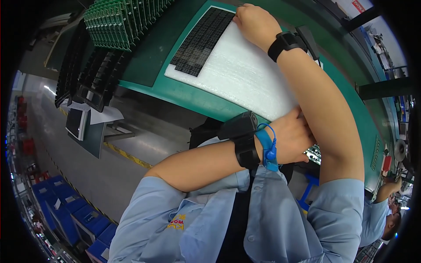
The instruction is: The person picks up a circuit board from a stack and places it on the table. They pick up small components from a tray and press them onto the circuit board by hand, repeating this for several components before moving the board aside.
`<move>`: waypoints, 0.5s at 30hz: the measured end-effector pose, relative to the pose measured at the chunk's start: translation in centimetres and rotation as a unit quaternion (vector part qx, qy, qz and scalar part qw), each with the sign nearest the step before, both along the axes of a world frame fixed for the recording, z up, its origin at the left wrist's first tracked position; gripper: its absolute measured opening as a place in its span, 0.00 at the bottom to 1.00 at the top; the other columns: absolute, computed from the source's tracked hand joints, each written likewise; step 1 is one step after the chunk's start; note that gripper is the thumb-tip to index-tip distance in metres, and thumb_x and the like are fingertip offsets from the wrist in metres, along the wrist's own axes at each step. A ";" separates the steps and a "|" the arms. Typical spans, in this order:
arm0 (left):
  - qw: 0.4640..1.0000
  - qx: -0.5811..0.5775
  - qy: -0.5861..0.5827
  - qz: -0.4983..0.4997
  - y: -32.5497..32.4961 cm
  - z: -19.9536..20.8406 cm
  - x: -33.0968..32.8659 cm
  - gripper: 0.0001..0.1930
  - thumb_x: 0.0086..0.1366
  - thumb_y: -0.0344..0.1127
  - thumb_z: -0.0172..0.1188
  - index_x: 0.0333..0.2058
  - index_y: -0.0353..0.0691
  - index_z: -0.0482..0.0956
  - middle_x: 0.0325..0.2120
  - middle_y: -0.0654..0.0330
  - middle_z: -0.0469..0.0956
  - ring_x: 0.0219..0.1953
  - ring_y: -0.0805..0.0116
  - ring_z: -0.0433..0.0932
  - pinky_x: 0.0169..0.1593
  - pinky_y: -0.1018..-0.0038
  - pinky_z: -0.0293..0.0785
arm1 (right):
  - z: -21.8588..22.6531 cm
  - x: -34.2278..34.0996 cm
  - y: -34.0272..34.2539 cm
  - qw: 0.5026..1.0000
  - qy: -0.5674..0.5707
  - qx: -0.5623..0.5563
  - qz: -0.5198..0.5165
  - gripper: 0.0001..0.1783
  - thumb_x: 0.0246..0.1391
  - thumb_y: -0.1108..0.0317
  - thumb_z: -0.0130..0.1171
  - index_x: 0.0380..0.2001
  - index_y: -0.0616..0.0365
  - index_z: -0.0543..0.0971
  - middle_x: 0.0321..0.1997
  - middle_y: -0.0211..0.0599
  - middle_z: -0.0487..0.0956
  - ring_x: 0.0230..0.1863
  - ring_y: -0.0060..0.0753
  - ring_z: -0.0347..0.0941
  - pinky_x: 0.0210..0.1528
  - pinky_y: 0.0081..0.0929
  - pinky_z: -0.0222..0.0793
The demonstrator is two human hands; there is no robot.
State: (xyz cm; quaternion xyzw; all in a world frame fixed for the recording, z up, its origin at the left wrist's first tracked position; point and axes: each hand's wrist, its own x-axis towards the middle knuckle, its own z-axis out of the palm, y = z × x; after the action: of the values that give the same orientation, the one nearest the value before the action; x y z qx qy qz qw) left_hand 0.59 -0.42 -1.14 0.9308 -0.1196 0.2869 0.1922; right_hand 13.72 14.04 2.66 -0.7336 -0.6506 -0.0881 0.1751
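A white foam sheet (245, 74) lies on the green bench, with rows of small black boards (201, 37) laid along its left side. My right hand (258, 25) reaches to the sheet's far end, beside the last black boards. Its fingers are curled together, and whatever they pinch is hidden. Under my crossing right forearm, my left hand (289, 136) is at the near edge of the sheet, its fingertips mostly out of sight. A green circuit board (313, 153) shows partly beside its thumb; whether it is held cannot be seen. A blue wrist strap (265, 147) circles my left wrist.
Upright green circuit boards (112, 24) stand in a black rack (94, 79) at the far left. Below sits a low stand (98, 136) with papers. Blue bins (66, 206) line the left floor. Another person's arm (386, 190) shows at right, near a long green board strip (375, 153).
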 end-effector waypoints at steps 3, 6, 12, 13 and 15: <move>1.000 -0.003 0.009 0.000 0.1 -0.1 -0.1 0.32 0.51 0.56 0.66 0.51 0.42 0.77 0.53 0.54 0.74 0.61 0.55 0.66 0.66 0.53 0.50 | -1.2 0.2 0.3 0.995 -0.097 0.031 0.011 0.08 0.53 0.72 0.54 0.31 0.65 0.80 0.37 0.51 0.77 0.43 0.53 0.75 0.47 0.42 0.71; 1.000 -0.005 0.018 -0.003 0.2 -0.1 -0.2 0.31 0.52 0.56 0.66 0.50 0.43 0.77 0.54 0.54 0.74 0.62 0.56 0.65 0.66 0.53 0.50 | -1.2 -0.1 -0.2 0.996 -0.066 0.055 0.018 0.08 0.52 0.74 0.52 0.30 0.65 0.79 0.37 0.51 0.77 0.42 0.52 0.75 0.47 0.41 0.72; 1.000 -0.006 0.024 -0.008 0.1 0.1 -0.2 0.29 0.52 0.55 0.66 0.49 0.44 0.78 0.54 0.55 0.74 0.63 0.56 0.64 0.66 0.53 0.51 | -0.9 0.4 0.0 0.992 -0.111 0.026 0.045 0.08 0.51 0.76 0.50 0.30 0.65 0.79 0.37 0.49 0.77 0.43 0.51 0.74 0.47 0.40 0.72; 1.000 -0.005 0.023 -0.010 0.2 0.1 -0.2 0.29 0.52 0.55 0.66 0.49 0.44 0.78 0.54 0.55 0.74 0.63 0.56 0.64 0.66 0.53 0.51 | -1.0 0.3 0.0 0.992 -0.113 0.030 0.041 0.09 0.52 0.76 0.50 0.30 0.65 0.80 0.37 0.50 0.78 0.43 0.52 0.75 0.46 0.40 0.72; 0.999 -0.024 0.009 -0.022 0.4 -0.1 -0.4 0.28 0.52 0.54 0.66 0.47 0.43 0.79 0.53 0.56 0.74 0.62 0.55 0.65 0.65 0.53 0.51 | -1.0 0.0 -0.1 0.992 -0.116 0.038 0.035 0.09 0.52 0.76 0.50 0.30 0.65 0.80 0.37 0.52 0.78 0.42 0.53 0.75 0.46 0.40 0.72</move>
State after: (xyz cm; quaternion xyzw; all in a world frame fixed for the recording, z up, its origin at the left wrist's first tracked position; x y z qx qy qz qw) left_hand 0.21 0.02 -1.20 0.9255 -0.1312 0.2773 0.2222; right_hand 13.73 13.99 1.68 -0.6878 -0.6884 -0.1910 0.1286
